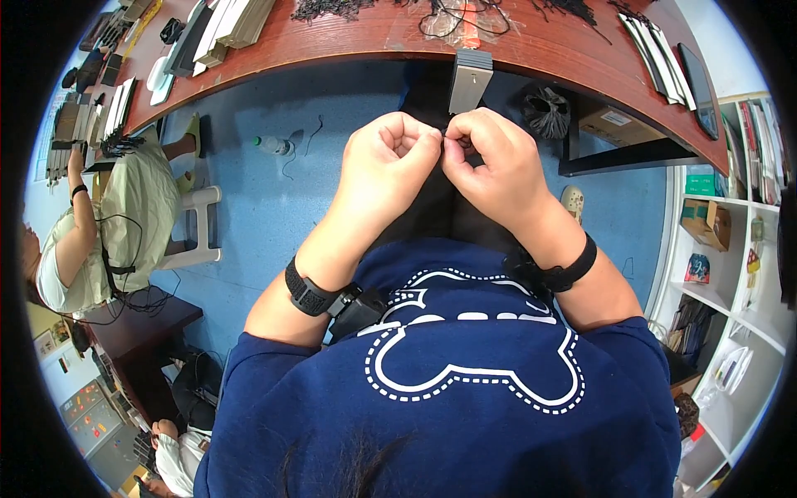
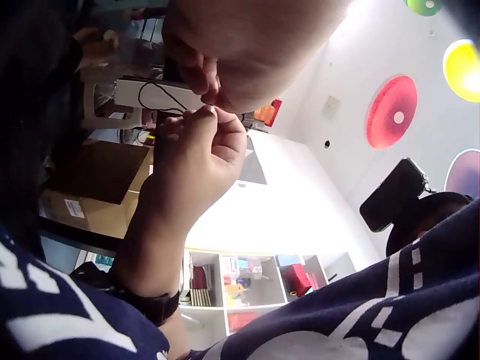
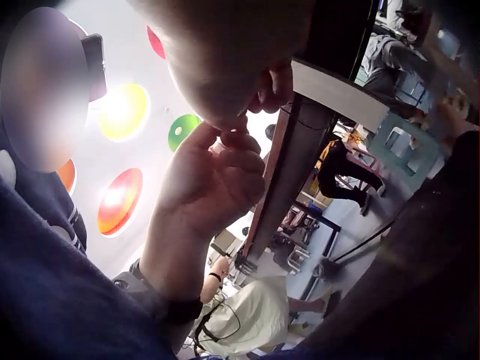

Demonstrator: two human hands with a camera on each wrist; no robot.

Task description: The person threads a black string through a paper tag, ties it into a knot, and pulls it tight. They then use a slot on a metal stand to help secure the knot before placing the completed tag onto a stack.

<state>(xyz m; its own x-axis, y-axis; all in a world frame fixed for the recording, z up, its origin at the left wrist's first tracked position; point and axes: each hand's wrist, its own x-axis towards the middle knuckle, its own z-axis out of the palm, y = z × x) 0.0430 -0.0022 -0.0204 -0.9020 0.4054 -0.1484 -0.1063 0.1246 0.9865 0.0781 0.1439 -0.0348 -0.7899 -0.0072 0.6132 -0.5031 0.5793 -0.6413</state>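
My left hand (image 1: 388, 162) and my right hand (image 1: 496, 166) meet in front of my body, just below the table edge. Thumb and forefinger of each are pinched together, the fingertips almost touching. Between them is something very thin and mostly hidden by the fingers. A thin black cord (image 2: 154, 85) loops out beside the pinched fingertips in the left wrist view. Just beyond the hands, a grey block with a dark ribbed end (image 1: 471, 81) juts over the table edge.
The red-brown table (image 1: 357, 48) carries bundles of black cords (image 1: 332, 8), a clear plastic bag and stacks of pale strips (image 1: 237, 29). Beneath it are a black bag (image 1: 546, 112) and a cardboard box (image 1: 618, 123). Another person (image 1: 133, 199) sits at left; white shelves (image 1: 714, 282) stand right.
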